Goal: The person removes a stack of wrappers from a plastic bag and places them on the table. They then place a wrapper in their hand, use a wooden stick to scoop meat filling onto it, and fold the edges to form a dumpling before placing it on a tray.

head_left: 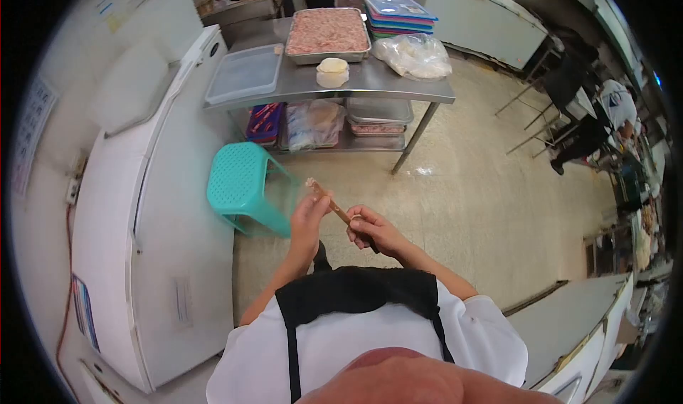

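Both of my hands are raised in front of the black apron, over the tiled floor. A slim brown stick-like tool (338, 210) slants between them, with a bit of pale stuff at its upper left tip. My left hand (311, 212) is closed round the tool's upper part. Farther down, my right hand (368, 230) has its fingers wrapped round the lower part, where a dark end sticks out below. Beyond the hands, a metal tray of minced meat (329, 31) and a small stack of pale round wrappers (332, 72) rest on the steel table (299, 84).
A turquoise stool (238, 180) stands at the left, beside a white chest freezer (186, 190). The table also holds a clear lid (245, 73), stacked coloured lids (400, 9) and a plastic bag (413, 55). A person (615, 109) bends at the right; others stand at the far top.
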Demonstrator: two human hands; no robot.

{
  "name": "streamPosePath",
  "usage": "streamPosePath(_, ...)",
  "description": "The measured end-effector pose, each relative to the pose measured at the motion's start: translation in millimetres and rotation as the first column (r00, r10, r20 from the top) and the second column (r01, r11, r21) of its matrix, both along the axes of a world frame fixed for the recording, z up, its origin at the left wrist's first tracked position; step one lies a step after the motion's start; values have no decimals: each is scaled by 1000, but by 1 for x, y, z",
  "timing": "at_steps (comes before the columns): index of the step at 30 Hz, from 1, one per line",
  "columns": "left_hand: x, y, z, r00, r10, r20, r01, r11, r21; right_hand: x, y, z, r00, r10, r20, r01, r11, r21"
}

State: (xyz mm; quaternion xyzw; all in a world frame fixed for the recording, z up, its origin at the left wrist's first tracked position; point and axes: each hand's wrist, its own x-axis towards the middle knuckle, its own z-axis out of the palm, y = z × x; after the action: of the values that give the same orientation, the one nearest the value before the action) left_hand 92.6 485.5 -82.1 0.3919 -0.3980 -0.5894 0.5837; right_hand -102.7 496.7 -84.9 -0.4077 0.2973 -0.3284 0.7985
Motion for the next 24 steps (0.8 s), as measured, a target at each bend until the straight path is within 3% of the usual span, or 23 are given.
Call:
streamPosePath(8, 39, -119, 18, 987, -146, -61, 146, 989, 0, 36, -92, 7, 982, -162, -101, 150, 982, -116)
streamPosePath(13, 60, -174, 20, 973, -229, 37, 230, 972, -45, 66, -137, -2, 952, -255, -170, 219, 953, -209)
streamPosePath(16, 68, -194, 12, 967, -235, 97, 240, 970, -43, 75, -152, -4, 950, -286, -123, 275, 957, -96)
streamPosePath(22, 73, -239, 13, 956, -234, 176, 249, 966, -73, 78, -193, -11, 935, -317, -156, 303, 947, -109)
streamPosePath(24, 74, -253, 15, 948, -234, 215, 256, 963, -84, 78, -209, -9, 954, -289, -78, 281, 955, -98)
